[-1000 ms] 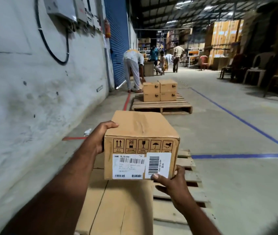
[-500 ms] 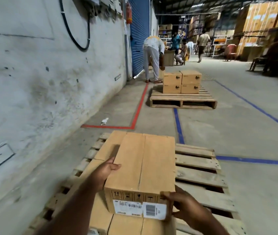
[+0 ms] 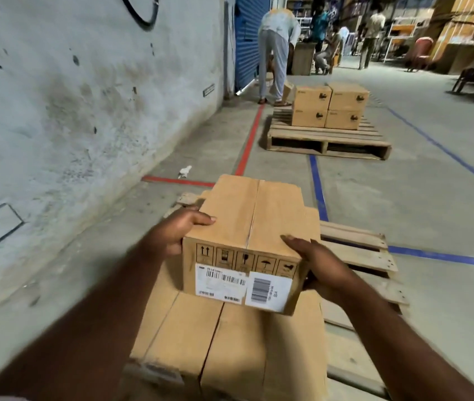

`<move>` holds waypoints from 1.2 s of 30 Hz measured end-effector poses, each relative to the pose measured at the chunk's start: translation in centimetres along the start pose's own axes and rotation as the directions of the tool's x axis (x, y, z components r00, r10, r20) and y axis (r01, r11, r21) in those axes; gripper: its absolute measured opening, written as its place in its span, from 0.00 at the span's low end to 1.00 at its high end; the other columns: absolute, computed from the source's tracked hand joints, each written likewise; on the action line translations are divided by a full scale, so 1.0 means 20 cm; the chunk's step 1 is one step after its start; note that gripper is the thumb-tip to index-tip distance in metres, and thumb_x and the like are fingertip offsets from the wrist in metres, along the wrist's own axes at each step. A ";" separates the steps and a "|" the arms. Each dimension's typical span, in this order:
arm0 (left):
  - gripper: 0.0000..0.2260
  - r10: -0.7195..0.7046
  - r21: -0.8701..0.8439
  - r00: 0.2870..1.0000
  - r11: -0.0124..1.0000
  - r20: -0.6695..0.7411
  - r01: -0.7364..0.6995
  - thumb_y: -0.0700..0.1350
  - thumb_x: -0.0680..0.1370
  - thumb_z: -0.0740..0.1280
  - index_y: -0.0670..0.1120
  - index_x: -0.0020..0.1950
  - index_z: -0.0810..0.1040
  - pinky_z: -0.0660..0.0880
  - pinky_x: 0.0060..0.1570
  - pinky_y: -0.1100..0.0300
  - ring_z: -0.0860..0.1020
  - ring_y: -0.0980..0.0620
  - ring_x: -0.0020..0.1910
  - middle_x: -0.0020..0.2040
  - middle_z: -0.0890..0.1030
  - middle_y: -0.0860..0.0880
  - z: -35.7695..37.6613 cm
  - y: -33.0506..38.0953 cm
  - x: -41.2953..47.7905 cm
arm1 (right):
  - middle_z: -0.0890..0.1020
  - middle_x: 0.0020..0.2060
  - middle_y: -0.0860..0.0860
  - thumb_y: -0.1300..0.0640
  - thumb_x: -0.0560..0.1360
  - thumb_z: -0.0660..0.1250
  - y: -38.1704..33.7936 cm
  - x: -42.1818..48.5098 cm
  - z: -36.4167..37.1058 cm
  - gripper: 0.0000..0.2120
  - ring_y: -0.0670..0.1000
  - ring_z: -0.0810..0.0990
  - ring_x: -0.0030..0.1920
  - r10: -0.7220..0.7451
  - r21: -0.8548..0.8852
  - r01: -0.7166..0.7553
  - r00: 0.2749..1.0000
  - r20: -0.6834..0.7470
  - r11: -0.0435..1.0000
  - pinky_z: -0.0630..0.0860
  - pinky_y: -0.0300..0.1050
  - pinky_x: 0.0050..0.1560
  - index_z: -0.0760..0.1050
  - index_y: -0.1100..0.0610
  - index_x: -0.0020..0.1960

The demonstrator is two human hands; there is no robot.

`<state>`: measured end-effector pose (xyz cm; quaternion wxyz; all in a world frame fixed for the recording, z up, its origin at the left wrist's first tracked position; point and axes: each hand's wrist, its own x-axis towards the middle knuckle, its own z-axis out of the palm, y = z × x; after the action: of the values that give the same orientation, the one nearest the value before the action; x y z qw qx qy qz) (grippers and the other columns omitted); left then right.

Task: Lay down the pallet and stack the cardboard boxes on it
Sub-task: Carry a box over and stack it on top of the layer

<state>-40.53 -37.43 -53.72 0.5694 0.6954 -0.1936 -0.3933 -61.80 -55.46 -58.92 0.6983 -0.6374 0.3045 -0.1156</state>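
Observation:
I hold a brown cardboard box (image 3: pixel 247 224) with white barcode labels on its near face, above the boxes lying on the wooden pallet (image 3: pixel 357 253). My left hand (image 3: pixel 178 230) grips its left side with the thumb on top. My right hand (image 3: pixel 319 267) grips the right near corner, thumb on the top edge. Below it lies a layer of cardboard boxes (image 3: pixel 230 342) on the pallet's left part. Whether the held box touches that layer is hidden.
A grey wall (image 3: pixel 71 111) runs along the left. A second pallet (image 3: pixel 328 140) with stacked boxes (image 3: pixel 328 105) stands ahead, a person (image 3: pixel 276 50) bent over behind it. Red and blue floor lines cross the concrete; more people and chairs are far back.
The box has come down from chest height toward the boxes on the pallet. My right hand has shifted from under the box to its right top corner. The view tilted down.

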 end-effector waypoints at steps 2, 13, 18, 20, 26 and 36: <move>0.08 0.001 0.017 0.998 1.000 -0.062 0.000 0.38 0.78 0.67 0.41 0.56 0.79 0.81 0.36 0.55 0.84 0.45 0.36 0.41 0.85 0.42 -0.09 0.08 0.09 | 0.87 0.50 0.58 0.36 0.71 0.71 -0.10 0.13 0.05 0.28 0.62 0.85 0.53 -0.022 -0.022 0.023 1.000 0.016 1.000 0.79 0.60 0.53 0.78 0.55 0.61; 0.28 0.200 0.044 0.924 0.980 -0.325 -0.196 0.43 0.67 0.77 0.43 0.67 0.78 0.78 0.59 0.45 0.84 0.45 0.51 0.55 0.85 0.44 -0.51 0.14 0.72 | 0.84 0.59 0.59 0.38 0.72 0.72 -0.20 0.85 0.32 0.29 0.61 0.83 0.59 -0.111 0.023 0.111 0.994 -0.010 0.994 0.77 0.65 0.63 0.72 0.56 0.65; 0.19 0.219 -0.011 0.903 0.971 -0.369 -0.240 0.32 0.77 0.66 0.37 0.68 0.74 0.82 0.48 0.54 0.85 0.54 0.38 0.43 0.86 0.51 -0.53 -0.06 0.85 | 0.84 0.59 0.56 0.37 0.69 0.73 -0.06 1.05 0.38 0.32 0.58 0.82 0.61 -0.088 0.020 0.088 0.996 -0.005 0.996 0.79 0.59 0.61 0.73 0.55 0.65; 0.21 0.188 -0.043 0.907 0.975 -0.378 -0.219 0.33 0.78 0.66 0.36 0.71 0.71 0.81 0.37 0.59 0.85 0.54 0.37 0.46 0.84 0.48 -0.56 -0.11 0.89 | 0.82 0.60 0.58 0.31 0.63 0.74 -0.02 1.11 0.40 0.37 0.59 0.81 0.62 -0.097 -0.010 0.097 0.995 0.009 0.995 0.76 0.63 0.64 0.74 0.54 0.62; 0.22 0.158 -0.046 0.913 0.981 -0.375 -0.188 0.35 0.78 0.66 0.38 0.72 0.70 0.80 0.35 0.59 0.85 0.51 0.38 0.49 0.83 0.45 -0.63 -0.15 0.93 | 0.79 0.58 0.63 0.32 0.66 0.71 0.00 1.17 0.44 0.33 0.61 0.81 0.59 -0.104 -0.034 0.104 0.995 0.002 0.994 0.78 0.58 0.57 0.72 0.56 0.57; 0.23 0.192 0.039 0.907 0.981 -0.375 -0.191 0.37 0.78 0.67 0.40 0.73 0.70 0.79 0.36 0.60 0.85 0.52 0.41 0.53 0.84 0.45 -0.66 -0.20 0.90 | 0.80 0.54 0.61 0.33 0.66 0.72 0.05 1.12 0.44 0.31 0.58 0.81 0.57 -0.114 -0.049 0.114 0.993 -0.010 0.992 0.78 0.57 0.61 0.72 0.56 0.54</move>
<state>-20.00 -40.74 -62.87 0.6313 0.7360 -0.1481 -0.1946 -39.27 -60.35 -66.07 0.6730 -0.6698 0.2747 -0.1518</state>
